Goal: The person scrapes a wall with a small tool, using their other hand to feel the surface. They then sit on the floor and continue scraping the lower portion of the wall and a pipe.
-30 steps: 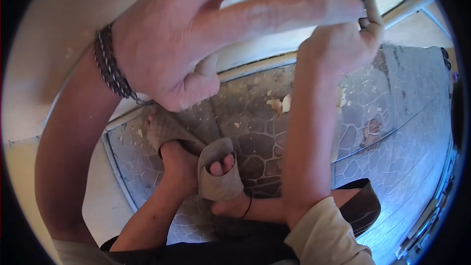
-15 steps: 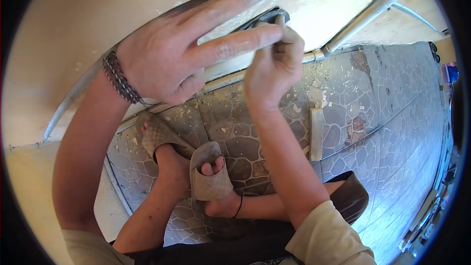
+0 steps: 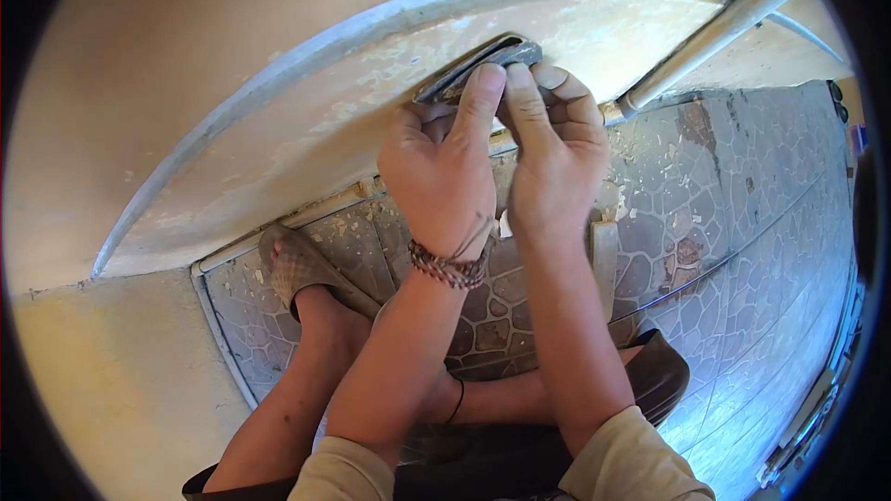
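Left hand [image 3: 441,167] and right hand [image 3: 552,153] are both gripping a dark flat pad [image 3: 483,57], side by side, pressing it onto the patchy cream wall [image 3: 278,121] just above the stone-pattern floor [image 3: 742,186]. A sandal [image 3: 297,264] is sitting below.

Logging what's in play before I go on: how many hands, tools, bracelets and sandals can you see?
hands: 2, the left hand and the right hand
dark tool on the wall: 1
bracelet: 1
sandal: 1 showing
Total: 5
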`<state>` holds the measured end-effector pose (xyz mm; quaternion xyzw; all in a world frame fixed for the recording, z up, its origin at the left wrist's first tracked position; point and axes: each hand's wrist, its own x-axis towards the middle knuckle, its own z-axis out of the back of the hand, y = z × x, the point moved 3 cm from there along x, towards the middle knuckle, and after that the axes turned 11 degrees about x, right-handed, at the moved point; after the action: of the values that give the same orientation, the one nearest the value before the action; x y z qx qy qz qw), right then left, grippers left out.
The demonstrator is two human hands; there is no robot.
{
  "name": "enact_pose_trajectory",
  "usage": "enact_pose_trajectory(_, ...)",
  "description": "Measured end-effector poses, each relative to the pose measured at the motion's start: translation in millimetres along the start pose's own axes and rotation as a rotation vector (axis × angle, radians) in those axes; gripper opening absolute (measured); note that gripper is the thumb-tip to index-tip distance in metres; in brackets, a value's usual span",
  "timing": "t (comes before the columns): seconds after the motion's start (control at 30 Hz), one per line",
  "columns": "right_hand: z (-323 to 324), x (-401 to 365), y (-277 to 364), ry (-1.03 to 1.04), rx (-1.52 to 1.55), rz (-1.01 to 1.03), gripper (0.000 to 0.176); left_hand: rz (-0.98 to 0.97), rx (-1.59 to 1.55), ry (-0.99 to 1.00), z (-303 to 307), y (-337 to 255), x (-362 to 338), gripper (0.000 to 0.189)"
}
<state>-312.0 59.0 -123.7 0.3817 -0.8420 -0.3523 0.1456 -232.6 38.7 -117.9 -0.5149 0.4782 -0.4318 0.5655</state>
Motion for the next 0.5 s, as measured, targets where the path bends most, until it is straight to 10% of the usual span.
enact_pose_trajectory(0.27, 106, -39, 5, -0.057, -0.328, -0.263, 0.02, 0.208, -0.419, 0.126, -62, -2, -17, 0.078)
enact_pose_trajectory(0.5, 114, -25, 9, 0.007, -0.526, -0.416, 0.02, -0.042, -0.303, -0.107, -12, 14, 0, 0.038)
